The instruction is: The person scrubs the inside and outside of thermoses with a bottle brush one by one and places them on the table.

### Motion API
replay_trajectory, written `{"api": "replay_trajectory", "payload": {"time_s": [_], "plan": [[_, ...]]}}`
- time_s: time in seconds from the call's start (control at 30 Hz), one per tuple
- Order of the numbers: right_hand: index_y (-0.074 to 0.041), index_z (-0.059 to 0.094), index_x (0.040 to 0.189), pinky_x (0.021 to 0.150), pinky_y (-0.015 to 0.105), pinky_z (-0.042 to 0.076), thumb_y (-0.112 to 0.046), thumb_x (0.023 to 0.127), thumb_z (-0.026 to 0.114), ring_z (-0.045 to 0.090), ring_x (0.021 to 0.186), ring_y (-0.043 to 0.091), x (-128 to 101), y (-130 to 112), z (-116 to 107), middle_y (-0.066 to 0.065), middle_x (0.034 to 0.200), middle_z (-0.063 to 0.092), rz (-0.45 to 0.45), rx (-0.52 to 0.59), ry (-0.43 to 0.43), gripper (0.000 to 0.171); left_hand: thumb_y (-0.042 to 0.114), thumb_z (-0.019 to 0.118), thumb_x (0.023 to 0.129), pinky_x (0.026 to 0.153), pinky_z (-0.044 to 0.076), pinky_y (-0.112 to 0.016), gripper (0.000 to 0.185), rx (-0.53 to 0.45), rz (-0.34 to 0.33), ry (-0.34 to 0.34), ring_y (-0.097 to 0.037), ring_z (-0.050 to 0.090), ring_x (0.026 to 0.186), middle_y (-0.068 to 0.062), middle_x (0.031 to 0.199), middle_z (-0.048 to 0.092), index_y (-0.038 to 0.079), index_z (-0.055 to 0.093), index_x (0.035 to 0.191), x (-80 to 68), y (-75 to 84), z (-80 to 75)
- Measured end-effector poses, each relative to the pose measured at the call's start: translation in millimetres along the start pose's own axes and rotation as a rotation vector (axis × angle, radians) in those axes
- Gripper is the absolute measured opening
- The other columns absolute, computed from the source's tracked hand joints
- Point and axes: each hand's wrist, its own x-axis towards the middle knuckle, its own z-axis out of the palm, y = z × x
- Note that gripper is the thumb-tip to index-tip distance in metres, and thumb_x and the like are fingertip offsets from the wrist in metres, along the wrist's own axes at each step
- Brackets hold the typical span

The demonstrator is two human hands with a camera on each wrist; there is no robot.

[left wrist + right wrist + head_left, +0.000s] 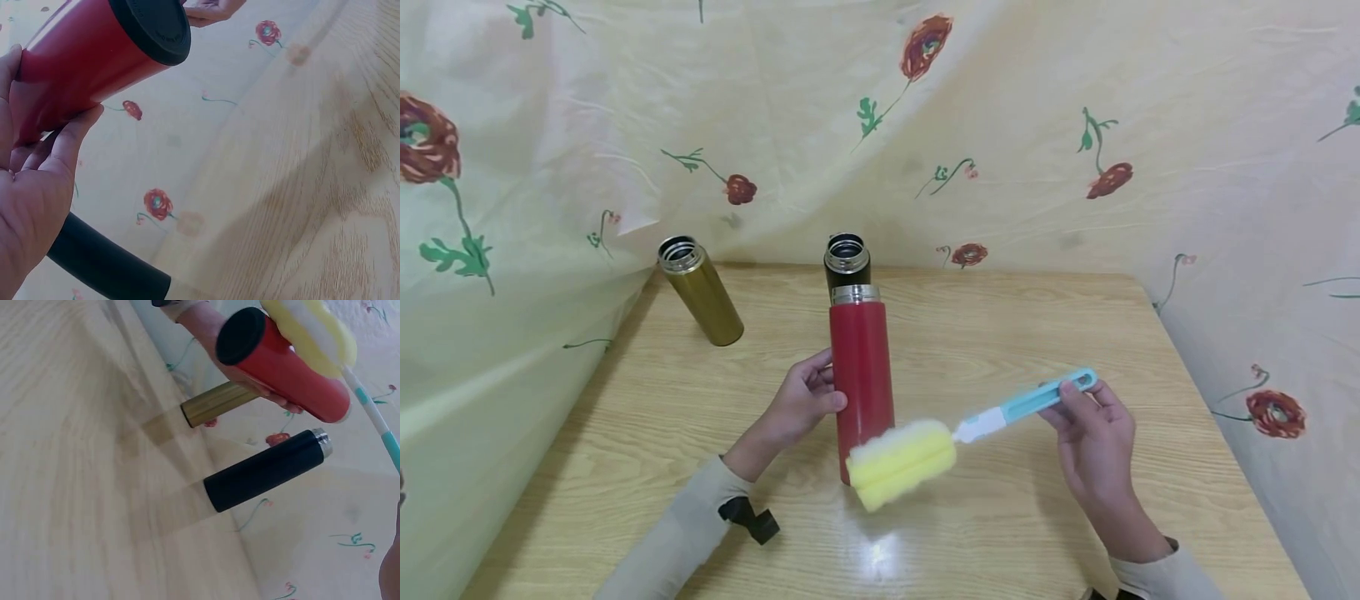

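- Gripping the red flask [861, 375] mid-table, the left hand [801, 400] curls round it, lifting it off the wood.
- Right hand [1093, 433] pinches the sponge brush [902, 462] handle, its yellow head near the flask's base.
- Gold flask [700, 292] and black flask [847, 260] stand farther back.

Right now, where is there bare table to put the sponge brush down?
Bare wood shows at the right, between the right hand and the table edge, and at the near left, in front of the gold flask. The middle is crowded: the left hand holds the red flask, the black flask behind it, the sponge brush in front.
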Motion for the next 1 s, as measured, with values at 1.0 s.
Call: {"api": "replay_trajectory", "payload": {"time_s": [1.0], "plan": [[0.012,0.06,0.1,0.078,0.033,0.061,0.013,0.099,0.052,0.076,0.081,0.027,29.4,2.1,26.1,0.02,0.09,0.07,-0.044,0.141,0.004,0.009,0.028,0.083,0.088,0.084,0.059,-0.023,0.057,-0.041,0.084,-0.127,-0.01,0.07,0.099,-0.001,0.115,0.073,0.011,0.06,0.136,-3.8,-10.0,0.0]]}}
